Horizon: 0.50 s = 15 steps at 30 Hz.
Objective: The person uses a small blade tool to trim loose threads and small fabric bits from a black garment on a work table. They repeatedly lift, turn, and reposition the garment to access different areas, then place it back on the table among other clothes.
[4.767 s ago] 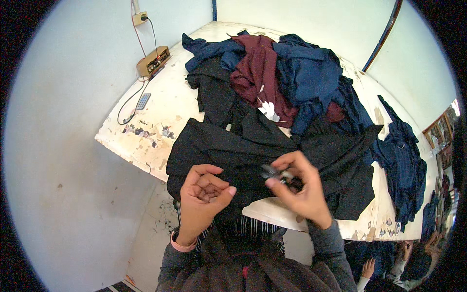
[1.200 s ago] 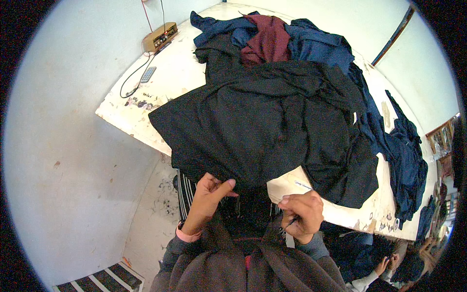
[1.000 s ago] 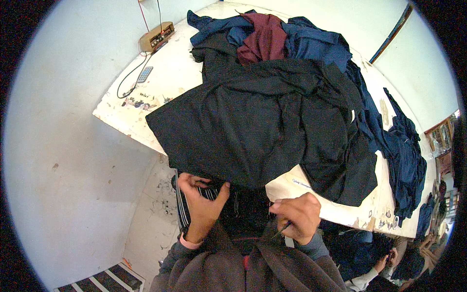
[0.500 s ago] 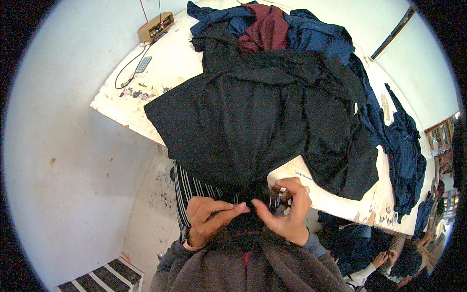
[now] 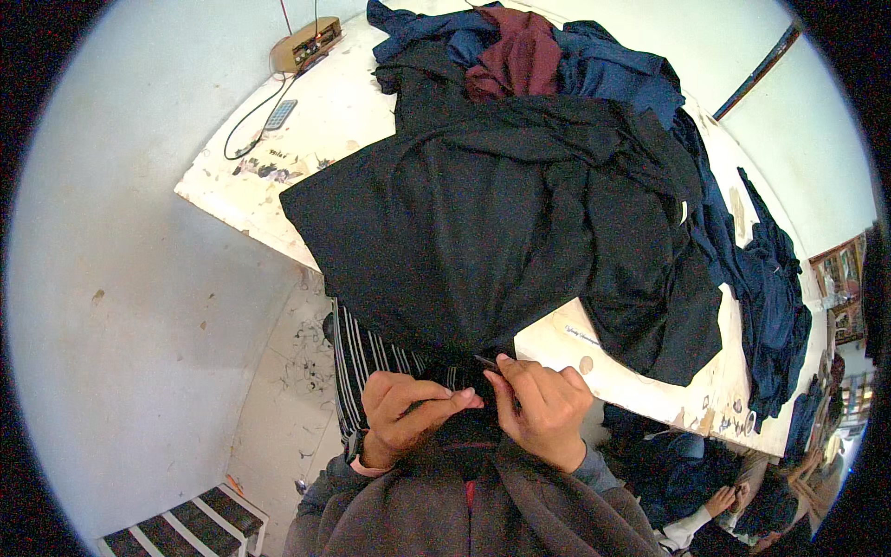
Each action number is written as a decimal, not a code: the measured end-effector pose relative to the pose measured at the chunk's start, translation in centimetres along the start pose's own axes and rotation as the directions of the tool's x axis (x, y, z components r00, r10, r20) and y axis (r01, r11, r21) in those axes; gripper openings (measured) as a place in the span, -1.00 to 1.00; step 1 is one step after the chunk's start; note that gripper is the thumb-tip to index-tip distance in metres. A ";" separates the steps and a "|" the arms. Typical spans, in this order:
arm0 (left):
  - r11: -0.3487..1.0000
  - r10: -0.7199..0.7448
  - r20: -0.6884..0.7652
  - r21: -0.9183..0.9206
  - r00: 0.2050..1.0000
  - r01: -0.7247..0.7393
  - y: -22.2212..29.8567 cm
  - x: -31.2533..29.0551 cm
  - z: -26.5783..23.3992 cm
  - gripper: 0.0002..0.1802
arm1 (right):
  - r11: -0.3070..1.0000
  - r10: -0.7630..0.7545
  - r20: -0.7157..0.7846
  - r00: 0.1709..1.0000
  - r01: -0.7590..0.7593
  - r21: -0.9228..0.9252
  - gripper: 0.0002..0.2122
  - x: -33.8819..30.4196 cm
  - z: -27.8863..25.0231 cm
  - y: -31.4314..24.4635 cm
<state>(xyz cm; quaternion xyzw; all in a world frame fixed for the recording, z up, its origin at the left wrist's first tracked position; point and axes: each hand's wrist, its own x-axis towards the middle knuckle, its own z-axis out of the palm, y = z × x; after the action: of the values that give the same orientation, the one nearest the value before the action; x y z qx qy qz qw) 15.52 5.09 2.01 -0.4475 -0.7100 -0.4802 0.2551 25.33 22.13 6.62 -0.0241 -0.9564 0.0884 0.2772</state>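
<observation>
A large black garment (image 5: pixel 418 223) lies spread over the table, its near part hanging over the front edge toward my lap. My left hand (image 5: pixel 408 413) is closed in a pinch close to the garment's hanging part; whatever lies between thumb and fingertips is too small and dark to make out. Just to its right, my right hand (image 5: pixel 543 413) is closed, with a small dark pointed tool (image 5: pixel 486 363) showing at its fingertips. The tool's tip points left, over the black cloth. Both hands are close together but apart.
The pale, stained table (image 5: pixel 631 385) carries blue garments (image 5: pixel 613 70), a maroon cloth (image 5: pixel 515 51) and dark navy garments (image 5: pixel 775 297). A radio (image 5: pixel 311 45) and a remote control (image 5: pixel 281 114) sit at its far left. Low at left stands a striped stool (image 5: pixel 186 524). Other people's hands (image 5: pixel 724 499) show at lower right.
My right hand's spread fingers have closed and turned inward, and the dark pointed tool now shows at their tips. My left hand stays pinched in nearly the same place.
</observation>
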 end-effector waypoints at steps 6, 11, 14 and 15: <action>0.999 0.023 0.058 -0.027 0.998 -0.021 -0.2 0.1 -0.1 -0.71 | 1.000 -0.002 -0.009 1.000 0.002 -0.023 -0.72 0.6 0.1 -0.3; 0.987 -0.020 0.150 -0.153 0.988 0.043 -1.6 -1.4 -1.1 -0.75 | 1.000 0.005 0.002 1.000 -0.005 0.020 -0.72 0.6 0.4 -0.3; 0.870 -0.418 0.099 -0.243 0.903 0.429 -4.6 -6.5 -2.4 -0.80 | 0.999 -0.010 -0.005 1.000 0.010 0.052 -0.72 0.0 0.8 0.2; 0.862 -0.460 0.071 -0.201 0.885 0.465 -5.4 -7.2 -3.3 -0.80 | 0.998 -0.016 -0.001 1.000 0.016 0.054 -0.71 -0.2 0.9 0.4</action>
<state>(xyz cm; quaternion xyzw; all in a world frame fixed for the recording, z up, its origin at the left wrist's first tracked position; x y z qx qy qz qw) 13.90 -1.44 -4.78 -0.2939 -0.7437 -0.5956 0.0760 24.97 22.33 5.71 -0.0092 -0.9537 0.1121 0.2788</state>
